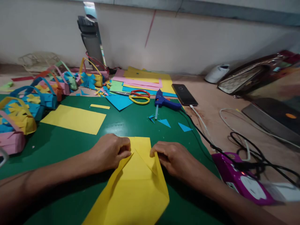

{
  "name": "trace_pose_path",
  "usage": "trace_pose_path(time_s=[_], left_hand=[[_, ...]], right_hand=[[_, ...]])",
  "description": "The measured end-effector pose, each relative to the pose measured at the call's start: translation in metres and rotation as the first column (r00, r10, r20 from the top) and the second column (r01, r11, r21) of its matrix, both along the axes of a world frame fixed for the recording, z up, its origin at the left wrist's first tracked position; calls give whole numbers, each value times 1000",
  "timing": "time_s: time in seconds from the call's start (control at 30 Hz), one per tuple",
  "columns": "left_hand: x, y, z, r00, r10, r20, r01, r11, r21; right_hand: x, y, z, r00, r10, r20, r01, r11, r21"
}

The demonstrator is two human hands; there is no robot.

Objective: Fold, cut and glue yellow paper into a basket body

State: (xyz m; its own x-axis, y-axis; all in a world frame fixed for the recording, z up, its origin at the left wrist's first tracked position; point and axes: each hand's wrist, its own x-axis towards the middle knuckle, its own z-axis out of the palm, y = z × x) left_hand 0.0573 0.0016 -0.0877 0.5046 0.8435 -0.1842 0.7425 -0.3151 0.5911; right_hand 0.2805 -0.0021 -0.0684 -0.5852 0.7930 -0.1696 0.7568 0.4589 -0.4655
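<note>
A large folded sheet of yellow paper lies before me on the green mat, its sides bent upward and creases showing at its far end. My left hand pinches the far left edge between thumb and fingers. On the opposite side, my right hand grips the far right edge, fingertips curled over it. A flat yellow sheet rests beyond my left forearm. Beyond my hands are a blue glue gun, scissors with red and yellow handles, and blue paper scraps.
Several small paper baskets line the left side. Coloured sheets are stacked at the back by a black phone. A purple power strip with tangled cables sits at right, below a handbag.
</note>
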Motion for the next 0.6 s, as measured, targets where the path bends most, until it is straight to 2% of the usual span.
trace_pose_path(time_s=[0.3,0.6], left_hand=[[0,0,-2,999,3,-32,-2,1000,25],[-2,-3,-5,999,-10,-53,13,999,50]], right_hand=[[-1,-2,5,1000,-24,18,25,998,-53],[1,-1,7,997,-12,-72,3,993,-115]])
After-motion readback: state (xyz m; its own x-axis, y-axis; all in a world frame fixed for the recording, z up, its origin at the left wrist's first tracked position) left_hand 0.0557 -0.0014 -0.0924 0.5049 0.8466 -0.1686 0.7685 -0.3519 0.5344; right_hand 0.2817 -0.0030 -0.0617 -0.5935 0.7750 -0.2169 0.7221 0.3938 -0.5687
